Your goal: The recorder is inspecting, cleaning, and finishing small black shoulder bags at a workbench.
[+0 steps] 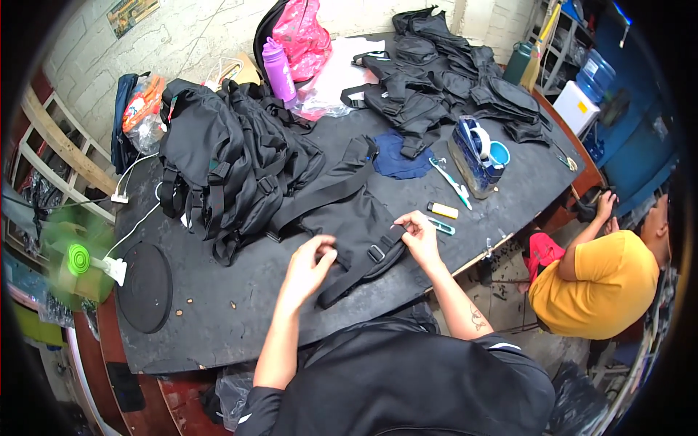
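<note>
A black fabric bag (340,227) lies flat on the table in front of me, with a wide strap running up and away from it. Near its right end a strap passes through a buckle (376,253). My right hand (420,238) pinches the bag's edge beside that buckle, thumb and fingertips together. Over the bag's near left part, my left hand (311,263) is raised with its fingers bent and apart from the thumb, holding nothing. Just beyond the right hand lie a pair of small teal thread snips (441,227) and a yellow lighter (443,210).
A heap of black bags (225,152) stands left, more black bags (436,87) far right. A toothbrush (452,185), blue container (476,156), navy cloth (401,154) and purple bottle (278,73) share the table (218,320). A green fan (78,259) is left; a person in yellow (607,283) sits right.
</note>
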